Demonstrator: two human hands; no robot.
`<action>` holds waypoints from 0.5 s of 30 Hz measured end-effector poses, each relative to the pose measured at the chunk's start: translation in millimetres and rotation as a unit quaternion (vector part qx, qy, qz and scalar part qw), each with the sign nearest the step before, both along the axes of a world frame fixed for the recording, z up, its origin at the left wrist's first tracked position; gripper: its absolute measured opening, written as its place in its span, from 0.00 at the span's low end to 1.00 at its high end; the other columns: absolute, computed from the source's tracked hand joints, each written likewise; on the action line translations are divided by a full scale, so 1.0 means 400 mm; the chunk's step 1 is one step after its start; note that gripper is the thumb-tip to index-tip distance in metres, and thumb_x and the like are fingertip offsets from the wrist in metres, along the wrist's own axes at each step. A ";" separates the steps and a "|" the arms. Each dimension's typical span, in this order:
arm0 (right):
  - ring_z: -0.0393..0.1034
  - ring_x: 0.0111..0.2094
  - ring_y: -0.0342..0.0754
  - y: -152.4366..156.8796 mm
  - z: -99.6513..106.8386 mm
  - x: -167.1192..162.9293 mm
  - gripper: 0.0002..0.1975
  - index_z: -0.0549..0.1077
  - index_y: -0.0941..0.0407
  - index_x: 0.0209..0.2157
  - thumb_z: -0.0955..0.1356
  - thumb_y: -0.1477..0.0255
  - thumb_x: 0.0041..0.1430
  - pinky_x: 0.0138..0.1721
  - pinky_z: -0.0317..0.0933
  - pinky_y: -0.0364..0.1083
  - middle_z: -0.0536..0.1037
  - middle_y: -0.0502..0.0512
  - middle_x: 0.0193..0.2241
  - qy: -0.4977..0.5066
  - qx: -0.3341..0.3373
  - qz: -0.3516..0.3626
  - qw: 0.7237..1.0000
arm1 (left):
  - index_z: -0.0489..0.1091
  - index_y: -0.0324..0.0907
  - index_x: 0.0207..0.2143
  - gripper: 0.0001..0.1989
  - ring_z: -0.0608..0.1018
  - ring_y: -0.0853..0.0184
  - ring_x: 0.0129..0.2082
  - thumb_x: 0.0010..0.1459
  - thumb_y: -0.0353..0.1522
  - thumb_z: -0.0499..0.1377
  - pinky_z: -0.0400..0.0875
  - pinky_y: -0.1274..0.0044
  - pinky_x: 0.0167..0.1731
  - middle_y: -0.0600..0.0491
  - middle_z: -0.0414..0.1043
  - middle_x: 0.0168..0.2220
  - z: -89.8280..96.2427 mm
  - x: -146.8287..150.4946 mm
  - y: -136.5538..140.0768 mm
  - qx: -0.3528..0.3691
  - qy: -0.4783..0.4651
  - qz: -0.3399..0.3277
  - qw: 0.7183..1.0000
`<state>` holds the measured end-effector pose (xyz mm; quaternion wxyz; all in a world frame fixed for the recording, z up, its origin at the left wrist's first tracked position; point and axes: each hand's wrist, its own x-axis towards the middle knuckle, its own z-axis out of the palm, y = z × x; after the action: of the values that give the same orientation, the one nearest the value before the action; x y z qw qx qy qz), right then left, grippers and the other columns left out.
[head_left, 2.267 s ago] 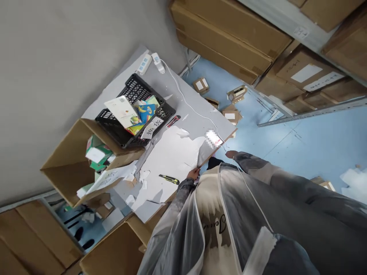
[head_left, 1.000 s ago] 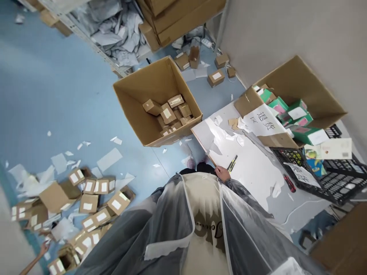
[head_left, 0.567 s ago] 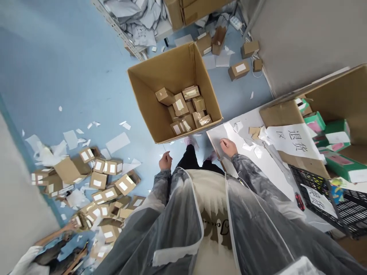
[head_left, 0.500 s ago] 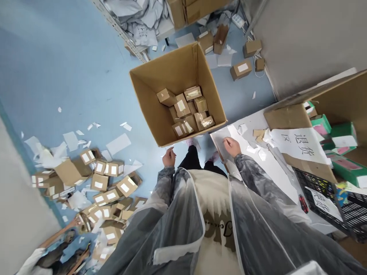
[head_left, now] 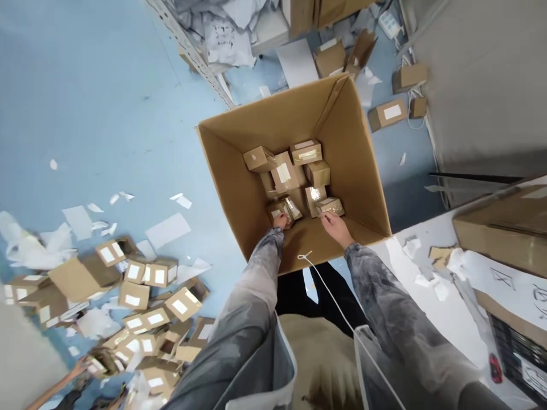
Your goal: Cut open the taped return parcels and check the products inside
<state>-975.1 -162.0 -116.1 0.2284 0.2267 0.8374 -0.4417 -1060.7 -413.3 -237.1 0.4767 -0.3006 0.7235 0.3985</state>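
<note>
A large open cardboard carton (head_left: 233,196) stands in front of me with several small cardboard boxes (head_left: 285,172) on its bottom. Both my arms reach down into it over the near wall. My left hand (head_left: 281,221) is closed at the edge of a small labelled box (head_left: 292,208) in the near left part; its fingertips are partly hidden. My right hand (head_left: 336,229) has its fingers drawn together against the near side of a small box with shiny tape (head_left: 331,206), further right. A white cord (head_left: 337,304) hangs from my jacket across the near side.
Opened small boxes (head_left: 137,293) and paper scraps (head_left: 168,232) litter the blue floor at left, where another person's hand (head_left: 79,367) shows. A white table (head_left: 444,319) with a large carton (head_left: 504,228) stands right. A metal shelf (head_left: 192,51) holds grey bags behind.
Both hands have moved forward and down from beside my body into the large carton, onto the small boxes. The view has shifted, bringing the carton nearer.
</note>
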 end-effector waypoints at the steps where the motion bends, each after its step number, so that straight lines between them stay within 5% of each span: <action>1: 0.82 0.62 0.59 -0.004 -0.043 -0.023 0.16 0.86 0.48 0.47 0.65 0.62 0.78 0.71 0.73 0.55 0.88 0.59 0.57 -0.024 0.004 0.017 1.000 | 0.81 0.37 0.59 0.16 0.88 0.57 0.43 0.81 0.38 0.62 0.87 0.64 0.48 0.39 0.88 0.47 -0.044 -0.009 -0.001 -0.004 -0.003 -0.011 1.000; 4: 0.81 0.65 0.59 -0.002 -0.177 -0.068 0.14 0.87 0.50 0.50 0.67 0.68 0.78 0.73 0.72 0.55 0.88 0.60 0.58 -0.101 0.021 0.071 0.992 | 0.82 0.39 0.59 0.16 0.87 0.49 0.59 0.77 0.39 0.67 0.83 0.59 0.62 0.34 0.87 0.59 -0.167 -0.019 -0.008 -0.018 0.015 -0.044 0.999; 7: 0.81 0.67 0.60 0.013 -0.317 -0.094 0.15 0.88 0.51 0.54 0.68 0.70 0.80 0.75 0.70 0.56 0.88 0.63 0.60 -0.153 0.043 0.109 0.981 | 0.83 0.43 0.62 0.19 0.75 0.43 0.77 0.73 0.39 0.70 0.70 0.56 0.77 0.33 0.80 0.71 -0.280 -0.019 -0.017 -0.037 0.062 -0.079 0.994; 12: 0.81 0.67 0.62 0.035 -0.568 -0.121 0.14 0.87 0.54 0.56 0.68 0.71 0.82 0.73 0.71 0.56 0.88 0.66 0.60 -0.198 0.081 0.135 0.967 | 0.73 0.37 0.77 0.33 0.68 0.38 0.82 0.74 0.39 0.70 0.61 0.52 0.83 0.27 0.70 0.80 -0.488 -0.043 -0.034 -0.079 0.163 -0.204 0.962; 15: 0.79 0.70 0.65 0.048 -0.713 -0.141 0.17 0.86 0.58 0.61 0.68 0.70 0.83 0.75 0.70 0.59 0.85 0.70 0.65 -0.198 0.087 0.155 0.964 | 0.67 0.29 0.80 0.43 0.66 0.35 0.85 0.72 0.39 0.75 0.56 0.50 0.86 0.21 0.67 0.81 -0.631 -0.091 -0.033 -0.079 0.171 -0.115 0.975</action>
<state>-1031.5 -142.7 -401.2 0.4348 0.1966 0.8356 -0.2722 -1097.2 -426.3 -489.7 0.3635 -0.1791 0.8533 0.3282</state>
